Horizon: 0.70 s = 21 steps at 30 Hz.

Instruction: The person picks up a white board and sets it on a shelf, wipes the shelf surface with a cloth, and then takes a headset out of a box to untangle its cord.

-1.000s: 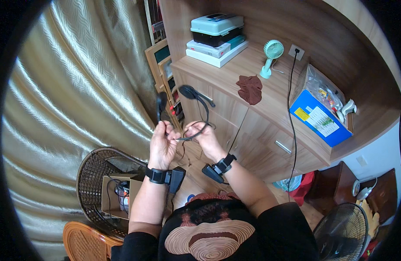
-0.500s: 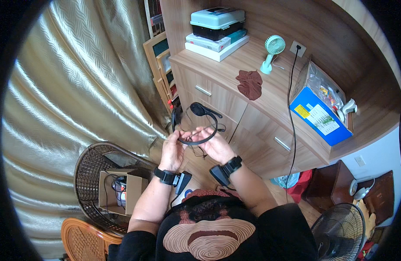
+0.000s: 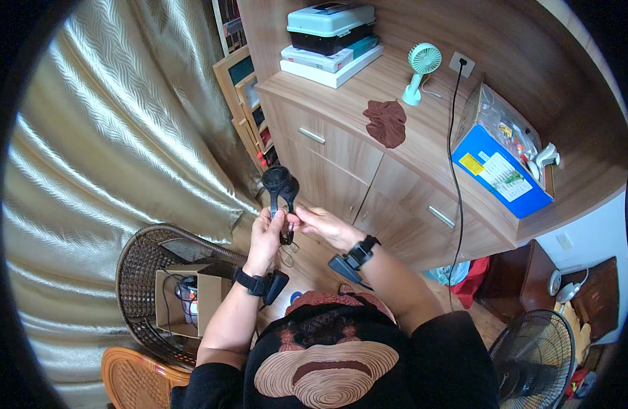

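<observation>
Toolbox (image 3: 331,27): pale blue lid, black bottom, sitting on some flat boxes (image 3: 338,76), left end of the cabinet top (image 3: 423,136)
Mint fan (image 3: 424,60): little handheld type, standing toward the back edge
Brown cloth (image 3: 385,124): just crumpled up by the front edge
Blue carton (image 3: 488,178): stuffed with bits, at the right end
Wicker chair (image 3: 132,286): got an open cardboard box (image 3: 210,300) sitting inside
Curtain (image 3: 110,170): shiny gold

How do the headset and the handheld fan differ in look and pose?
The headset is black; the handheld fan is mint green. The headset is held in the left hand; the handheld fan stands on the cabinet top. Both have a rounded end.
</observation>
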Tool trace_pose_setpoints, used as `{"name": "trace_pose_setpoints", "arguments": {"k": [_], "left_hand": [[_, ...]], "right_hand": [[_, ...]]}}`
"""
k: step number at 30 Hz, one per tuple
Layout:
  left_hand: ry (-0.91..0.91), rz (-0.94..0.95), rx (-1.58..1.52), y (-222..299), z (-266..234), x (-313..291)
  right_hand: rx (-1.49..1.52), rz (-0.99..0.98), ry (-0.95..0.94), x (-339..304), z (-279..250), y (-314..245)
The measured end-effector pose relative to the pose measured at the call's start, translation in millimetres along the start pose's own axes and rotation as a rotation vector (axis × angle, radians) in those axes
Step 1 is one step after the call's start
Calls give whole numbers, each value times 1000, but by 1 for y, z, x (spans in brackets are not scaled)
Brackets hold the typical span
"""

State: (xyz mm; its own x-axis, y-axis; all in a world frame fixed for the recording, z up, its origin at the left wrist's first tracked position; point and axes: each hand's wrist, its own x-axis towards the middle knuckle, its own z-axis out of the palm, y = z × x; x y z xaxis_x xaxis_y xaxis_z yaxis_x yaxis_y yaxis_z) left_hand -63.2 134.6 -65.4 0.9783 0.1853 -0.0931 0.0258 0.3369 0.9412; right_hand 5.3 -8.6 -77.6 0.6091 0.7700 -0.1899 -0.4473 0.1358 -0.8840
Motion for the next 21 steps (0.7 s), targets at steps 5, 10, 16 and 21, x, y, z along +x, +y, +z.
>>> {"name": "trace_pose_setpoints", "arguments": {"k": [5,10,16,21], "left_hand": [[-47,-3,17,-4,-3,-5],[168,-70,8,-12,-32,4],[215,-149,-26,-27,-72,22],[313,-235,-175,-20,-81,38]], "right_hand": [[257,43,-202,33,-10,25],[-232,-159,64,18,8,-5],[-114,-381,-109,-40,35,-96],[260,-368,-314,-57,13,-105]]}}
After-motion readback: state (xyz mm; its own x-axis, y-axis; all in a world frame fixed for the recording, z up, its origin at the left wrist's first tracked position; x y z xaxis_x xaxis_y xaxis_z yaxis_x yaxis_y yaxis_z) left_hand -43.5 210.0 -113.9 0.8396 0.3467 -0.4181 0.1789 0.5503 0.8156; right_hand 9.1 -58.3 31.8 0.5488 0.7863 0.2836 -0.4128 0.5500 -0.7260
